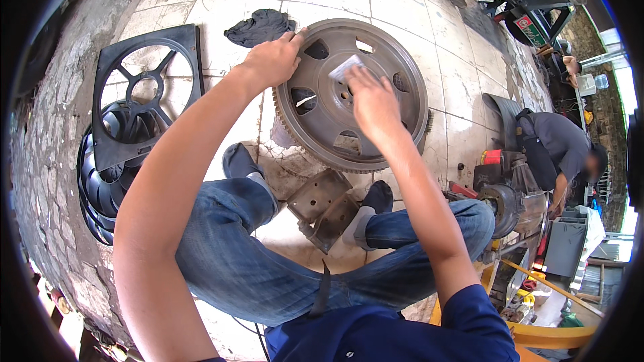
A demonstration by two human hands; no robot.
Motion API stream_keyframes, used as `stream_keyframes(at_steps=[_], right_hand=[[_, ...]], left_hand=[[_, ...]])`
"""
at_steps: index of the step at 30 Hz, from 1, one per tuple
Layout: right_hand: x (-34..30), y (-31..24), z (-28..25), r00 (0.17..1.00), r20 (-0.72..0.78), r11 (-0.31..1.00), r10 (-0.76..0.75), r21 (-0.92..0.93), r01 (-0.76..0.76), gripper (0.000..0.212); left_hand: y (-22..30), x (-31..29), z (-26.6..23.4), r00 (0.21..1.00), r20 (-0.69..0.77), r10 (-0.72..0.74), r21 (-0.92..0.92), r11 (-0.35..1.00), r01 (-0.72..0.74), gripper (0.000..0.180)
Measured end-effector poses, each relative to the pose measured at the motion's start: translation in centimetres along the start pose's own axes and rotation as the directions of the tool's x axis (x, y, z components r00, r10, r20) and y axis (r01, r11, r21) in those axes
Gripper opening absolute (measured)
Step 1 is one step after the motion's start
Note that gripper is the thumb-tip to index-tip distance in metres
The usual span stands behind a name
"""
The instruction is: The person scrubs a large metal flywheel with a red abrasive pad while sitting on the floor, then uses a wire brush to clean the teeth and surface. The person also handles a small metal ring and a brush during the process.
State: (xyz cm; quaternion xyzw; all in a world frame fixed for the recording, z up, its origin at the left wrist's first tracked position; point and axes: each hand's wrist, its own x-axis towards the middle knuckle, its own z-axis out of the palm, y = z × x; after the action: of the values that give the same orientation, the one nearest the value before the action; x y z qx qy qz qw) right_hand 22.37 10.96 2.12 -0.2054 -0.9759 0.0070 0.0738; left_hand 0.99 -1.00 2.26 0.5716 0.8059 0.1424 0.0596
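Note:
A large round metal flywheel [322, 137] with a toothed outer edge and several cut-out windows lies in front of me above the tiled floor. My left hand [272, 60] is closed on its upper-left rim. My right hand [372, 100], slightly blurred, presses a folded pale sheet [345, 68] on the wheel's face, just above the centre hole; whether the sheet is paper or cloth I cannot tell. A black crumpled cloth [259, 27] lies beyond my left hand. Between my feet sits a rusty metal bracket [324, 202], near the wheel's lower edge.
At left, a black fan shroud [197, 60] leans over a black fan [111, 194]. A co-worker [560, 141] bends over machinery at right, beside a grey box [565, 245] and a yellow frame [557, 335]. A vehicle chassis [530, 7] stands at the far right.

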Motion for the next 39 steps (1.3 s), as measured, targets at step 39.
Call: stream_keyframes(at_steps=[39], right_hand=[[-0.3, -2.7, 0.1, 0.99, -0.038, 0.991, -0.133, 0.005, 0.133, 0.045]], left_hand=[[-0.5, 0.0, 0.0, 1.0, -0.003, -0.007, -0.008, 1.0, 0.007, 0.06]])
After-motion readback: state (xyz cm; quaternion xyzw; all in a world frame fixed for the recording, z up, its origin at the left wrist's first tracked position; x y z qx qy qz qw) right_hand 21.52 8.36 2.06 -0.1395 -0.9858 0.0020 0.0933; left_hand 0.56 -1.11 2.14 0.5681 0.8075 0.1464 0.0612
